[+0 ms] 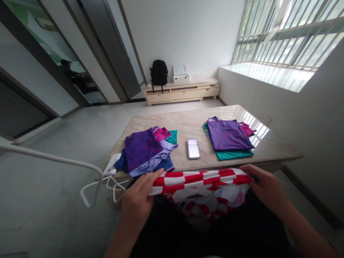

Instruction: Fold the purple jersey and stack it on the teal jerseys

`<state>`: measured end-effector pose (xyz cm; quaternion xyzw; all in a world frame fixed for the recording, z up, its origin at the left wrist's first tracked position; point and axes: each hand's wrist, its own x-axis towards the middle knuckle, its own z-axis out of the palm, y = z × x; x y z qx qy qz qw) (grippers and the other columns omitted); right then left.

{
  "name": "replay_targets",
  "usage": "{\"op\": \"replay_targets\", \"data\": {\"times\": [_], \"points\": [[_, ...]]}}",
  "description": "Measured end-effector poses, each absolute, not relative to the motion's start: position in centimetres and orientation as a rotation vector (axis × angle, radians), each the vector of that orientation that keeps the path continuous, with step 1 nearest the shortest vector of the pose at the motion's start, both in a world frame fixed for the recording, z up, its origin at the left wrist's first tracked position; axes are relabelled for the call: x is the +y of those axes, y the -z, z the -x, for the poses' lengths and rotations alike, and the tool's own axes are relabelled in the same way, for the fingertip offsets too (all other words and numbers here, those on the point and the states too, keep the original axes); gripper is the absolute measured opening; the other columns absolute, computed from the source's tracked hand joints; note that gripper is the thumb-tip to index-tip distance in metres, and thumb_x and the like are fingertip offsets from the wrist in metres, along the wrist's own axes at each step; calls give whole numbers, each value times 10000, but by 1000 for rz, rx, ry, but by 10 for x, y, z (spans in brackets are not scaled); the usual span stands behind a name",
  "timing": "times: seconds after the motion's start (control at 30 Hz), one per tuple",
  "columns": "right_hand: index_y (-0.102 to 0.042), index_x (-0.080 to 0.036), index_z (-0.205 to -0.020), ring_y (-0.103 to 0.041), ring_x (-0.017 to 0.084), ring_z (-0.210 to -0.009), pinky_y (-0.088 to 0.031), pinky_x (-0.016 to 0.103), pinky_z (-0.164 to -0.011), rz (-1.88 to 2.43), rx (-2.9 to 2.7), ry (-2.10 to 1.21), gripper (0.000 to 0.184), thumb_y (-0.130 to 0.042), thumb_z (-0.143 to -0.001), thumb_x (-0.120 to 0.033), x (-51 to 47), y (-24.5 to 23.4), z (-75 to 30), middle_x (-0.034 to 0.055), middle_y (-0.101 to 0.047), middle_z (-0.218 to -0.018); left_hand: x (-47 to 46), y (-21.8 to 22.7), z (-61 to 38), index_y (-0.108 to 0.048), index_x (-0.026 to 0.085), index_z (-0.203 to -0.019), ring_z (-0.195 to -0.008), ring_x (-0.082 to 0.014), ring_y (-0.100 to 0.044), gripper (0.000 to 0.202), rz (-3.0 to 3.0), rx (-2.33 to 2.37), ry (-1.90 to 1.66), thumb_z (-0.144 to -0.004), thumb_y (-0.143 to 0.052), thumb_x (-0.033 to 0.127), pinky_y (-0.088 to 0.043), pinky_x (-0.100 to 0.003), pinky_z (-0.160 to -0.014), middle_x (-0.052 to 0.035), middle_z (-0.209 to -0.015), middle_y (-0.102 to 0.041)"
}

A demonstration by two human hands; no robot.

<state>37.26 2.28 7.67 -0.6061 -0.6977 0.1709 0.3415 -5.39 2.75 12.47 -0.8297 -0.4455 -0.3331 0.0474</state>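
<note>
Folding seems underway: left hand [138, 195] and right hand [267, 186] pinch the checkered garment [199, 179] in a closed grip, the next move likely calling for even tension.

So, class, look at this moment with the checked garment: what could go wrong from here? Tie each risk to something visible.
1. The red-and-white checked garment sags between the left hand and right hand, so its folds could slip or bunch.
2. The uneven left pile lies near the table's close edge; a bump might tip pieces off.
3. The phone lies between the piles, so fabric could catch it.
</note>
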Motion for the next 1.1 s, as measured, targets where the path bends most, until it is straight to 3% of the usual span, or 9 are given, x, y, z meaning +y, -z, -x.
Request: {"op": "replay_targets", "data": {"times": [0.2, 0.4, 0.53, 0.7, 0.8, 0.87, 0.93, 1.03, 1.1], "points": [[-775, -215, -1047, -741, 226, -787, -545, 266, -662, 1597, -1693, -592, 277, -558, -880, -255, 24, -87, -366, 28, -809, -945, 34, -143, 72, -755, 224, -1180, -1100, -240, -745, 473, 2526, -1574, 1045, -831, -469, 84, -574, -348, -1011, -46, -1197, -787], [-767, -212, -964, -715, 196, -808, -517, 258, -746, 1421, -1878, -579, 300, -563, -776, -99, 18, -80, -362, 19, -774, -902, 3, -161, 82, -796, 248, -864, -704, -246, -747, 149, 2514, -1987, 1539, -757, -699, 282, -613, -292, -613, -6, -817, -805], [-803, -200, -953, -714, 194, -814, -514, 262, -751, 1298, -2064, -865, 329, -540, -810, -65, 16, -67, -352, 37, -775, -888, -21, -164, 84, -782, 250, -754, -556, -221, -665, 162, 2476, -2035, 2016, -800, -736, 399, -556, -323, -494, -16, -689, -755], [-775, -189, -972, -683, 179, -737, -491, 236, -654, 1420, -2010, -1036, 225, -553, -950, -221, 17, -84, -352, 20, -759, -838, 20, -160, 106, -794, 199, -894, -697, -243, -717, 223, 2332, -2123, 1966, -724, -759, 338, -603, -328, -611, -42, -831, -788], [-775, -195, -996, -670, 185, -726, -482, 221, -576, 1399, -1779, -1328, 290, -620, -968, -438, 7, -105, -349, 33, -763, -878, 58, -148, 103, -774, 195, -1084, -964, -280, -722, 303, 2238, -2013, 1520, -822, -642, 273, -595, -405, -880, -66, -1054, -781], [-778, -198, -1006, -685, 202, -748, -507, 231, -584, 1266, -1491, -1573, 352, -697, -910, -527, -5, -113, -336, 51, -765, -905, 69, -136, 84, -741, 193, -1197, -1166, -318, -656, 341, 2271, -1806, 1273, -893, -599, 250, -498, -496, -1066, -108, -1210, -728], [-768, -211, -1033, -697, 203, -733, -532, 253, -618, 1118, -1132, -1733, 384, -757, -858, -552, -16, -116, -314, 55, -764, -900, 63, -122, 56, -704, 188, -1265, -1253, -332, -599, 357, 2332, -1632, 1209, -922, -642, 266, -431, -527, -1132, -140, -1301, -674], [-736, -248, -1143, -718, 189, -759, -563, 277, -704, 935, -759, -1788, 377, -790, -851, -480, -23, -111, -275, 57, -774, -970, 31, -106, 11, -717, 203, -1073, -1081, -261, -656, 177, 2498, -1573, 1426, -945, -698, 323, -500, -405, -1013, -91, -1106, -707], [-717, -253, -1199, -728, 205, -845, -576, 296, -768, 876, -682, -1724, 391, -782, -866, -448, -24, -104, -256, 71, -771, -1037, 3, -98, -13, -697, 204, -950, -897, -220, -676, 311, 2817, -1680, 1602, -1004, -600, 495, -538, -327, -854, -56, -921, -702]]}}
